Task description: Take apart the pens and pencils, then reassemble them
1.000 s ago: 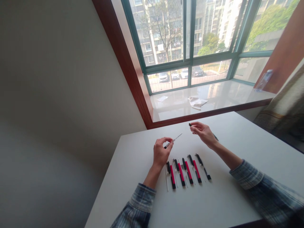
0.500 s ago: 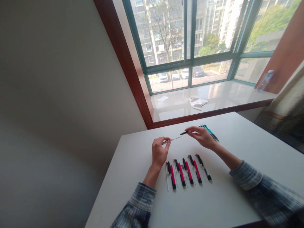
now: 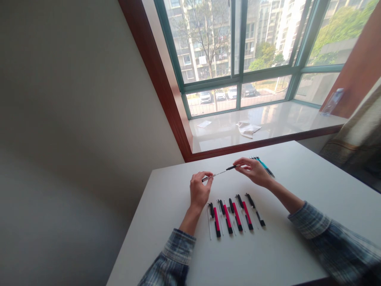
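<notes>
My left hand (image 3: 200, 188) pinches a thin pen refill (image 3: 218, 173), its slim end pointing up and right. A dark piece shows beside the fingers; I cannot tell whether it is part of the refill. Between the fingertips of my right hand (image 3: 251, 170) is a black pen grip section (image 3: 231, 168), whose near end meets the refill's tip. Below the hands, disassembled pens lie in a row: red barrels with black ends (image 3: 227, 219), black grip sections (image 3: 250, 200), white refills (image 3: 209, 222) and small springs. A black clip piece (image 3: 260, 219) lies at the row's right end.
Several assembled teal and black pens (image 3: 263, 166) lie behind my right hand on the white table (image 3: 166, 238). Beyond the table, a windowsill holds a crumpled cloth (image 3: 248, 129), a paper (image 3: 204, 124) and a clear bottle (image 3: 332, 102). A wall stands to the left.
The black grip section and the refill tip have come together; a small gap separated them before. My right hand has shifted very slightly, and the row of parts is unchanged.
</notes>
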Demonstrator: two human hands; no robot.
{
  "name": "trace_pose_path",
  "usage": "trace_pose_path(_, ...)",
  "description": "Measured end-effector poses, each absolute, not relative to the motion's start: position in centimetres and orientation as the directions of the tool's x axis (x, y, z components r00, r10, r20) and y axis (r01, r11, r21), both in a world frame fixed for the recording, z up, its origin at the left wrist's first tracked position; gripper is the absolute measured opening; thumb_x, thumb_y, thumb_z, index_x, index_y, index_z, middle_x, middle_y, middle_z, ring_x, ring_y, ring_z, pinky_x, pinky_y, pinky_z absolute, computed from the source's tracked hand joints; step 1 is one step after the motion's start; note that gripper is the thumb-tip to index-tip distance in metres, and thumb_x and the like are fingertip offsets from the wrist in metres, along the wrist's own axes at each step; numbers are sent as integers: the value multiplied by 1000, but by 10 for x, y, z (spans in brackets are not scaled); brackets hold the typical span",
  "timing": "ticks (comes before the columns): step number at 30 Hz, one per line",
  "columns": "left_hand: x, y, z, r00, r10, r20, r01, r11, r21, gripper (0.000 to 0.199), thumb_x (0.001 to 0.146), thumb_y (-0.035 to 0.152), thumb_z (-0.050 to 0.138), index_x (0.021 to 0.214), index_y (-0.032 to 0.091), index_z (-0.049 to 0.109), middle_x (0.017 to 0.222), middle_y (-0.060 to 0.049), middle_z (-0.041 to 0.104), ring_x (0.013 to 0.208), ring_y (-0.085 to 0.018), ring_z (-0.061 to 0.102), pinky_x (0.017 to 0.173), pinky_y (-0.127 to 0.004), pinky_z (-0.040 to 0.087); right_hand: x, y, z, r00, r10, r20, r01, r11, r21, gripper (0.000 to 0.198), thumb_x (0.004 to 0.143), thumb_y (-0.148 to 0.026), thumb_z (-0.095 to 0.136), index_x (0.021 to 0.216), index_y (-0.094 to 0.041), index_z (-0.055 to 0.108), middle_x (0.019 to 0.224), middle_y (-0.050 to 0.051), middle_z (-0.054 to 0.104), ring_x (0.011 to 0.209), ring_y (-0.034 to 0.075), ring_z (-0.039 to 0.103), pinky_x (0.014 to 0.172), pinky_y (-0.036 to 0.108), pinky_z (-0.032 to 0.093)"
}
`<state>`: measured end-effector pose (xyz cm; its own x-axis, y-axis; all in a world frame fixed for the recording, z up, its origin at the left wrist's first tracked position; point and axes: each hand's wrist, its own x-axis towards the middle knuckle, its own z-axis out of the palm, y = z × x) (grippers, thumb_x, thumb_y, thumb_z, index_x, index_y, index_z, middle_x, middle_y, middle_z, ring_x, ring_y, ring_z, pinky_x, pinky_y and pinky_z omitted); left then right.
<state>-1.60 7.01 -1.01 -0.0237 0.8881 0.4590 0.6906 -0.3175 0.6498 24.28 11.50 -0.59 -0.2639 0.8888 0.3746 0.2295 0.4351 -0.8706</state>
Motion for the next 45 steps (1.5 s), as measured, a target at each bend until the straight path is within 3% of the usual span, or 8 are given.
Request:
trace_pose_path(31,-5,62,2,119,900,419,658,-388,646,13,89,21,70,97,27,78,100,-2,78,103,-26,64,96,-44,49,229,108,-11,-376,831,411,192,503,-843,29,89,-46,70,103,-22,74,99,6,77,89,22,74,82,39,64)
trace_pose_path(39,-5,60,2,134,893,429,670,-400,625,13,90,21,70,96,28,78,100,-1,78,103,-26,63,96,-44,48,231,106,-6,-410,843,348,385,506,-772,35,96,-52,61,89,-21,76,82,5,77,73,20,71,72,36,60)
trace_pose_path(43,-5,61,1,134,895,425,677,-396,620,13,90,21,70,97,29,78,100,0,78,103,-25,63,96,-45,47,232,104,-5,-428,838,339,336,496,-801,34,91,-50,68,109,-21,70,85,4,76,77,20,71,71,33,59)
trace_pose_path(45,-5,61,1,135,893,428,675,-399,620,13,90,20,70,96,29,78,100,0,78,103,-25,63,96,-44,48,232,105,-5,-445,820,361,313,519,-795,32,91,-47,69,108,-21,69,88,4,76,78,19,71,72,33,59)
